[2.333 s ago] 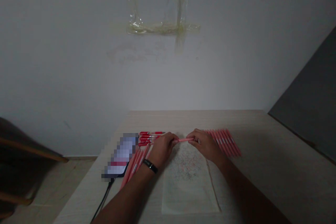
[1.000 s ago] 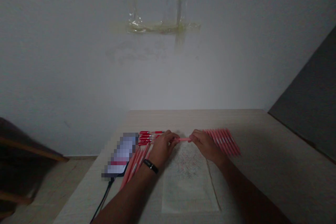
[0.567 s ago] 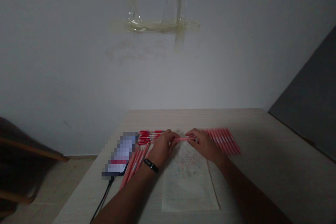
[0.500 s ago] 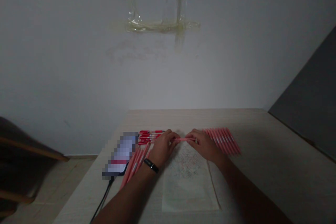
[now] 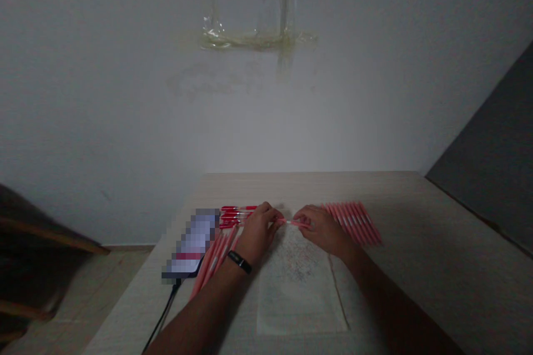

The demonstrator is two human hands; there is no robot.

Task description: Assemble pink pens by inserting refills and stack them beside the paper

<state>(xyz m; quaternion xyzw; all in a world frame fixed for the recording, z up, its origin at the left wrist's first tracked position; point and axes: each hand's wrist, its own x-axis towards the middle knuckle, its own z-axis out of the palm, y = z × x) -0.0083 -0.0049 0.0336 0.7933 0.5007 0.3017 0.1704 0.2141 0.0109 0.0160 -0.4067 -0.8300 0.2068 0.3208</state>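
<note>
A slim pink pen [image 5: 288, 222] with a pale band at its middle lies crosswise between my two hands, above the far end of a scribbled paper sheet [image 5: 297, 305]. My left hand [image 5: 261, 228], with a black band at the wrist, pinches its left end. At the other end, the fingers of my right hand [image 5: 320, 227] are closed on it. Several red pens [image 5: 237, 215] lie just left of my left hand, and several longer pink pens or tubes [image 5: 214, 258] lie partly behind my left forearm. Beside my right hand is a neat row of pink pens [image 5: 356, 223].
A phone with a blurred screen [image 5: 194, 244] rests at the table's left side, and a black cable [image 5: 166, 308] runs from it. The wooden table [image 5: 416, 288] meets a wall [image 5: 366, 122] bearing old clear tape [image 5: 250, 42].
My hands have moved slightly apart, so the pen's pale middle band now shows between them. The laid-out pens and the phone stay where they were.
</note>
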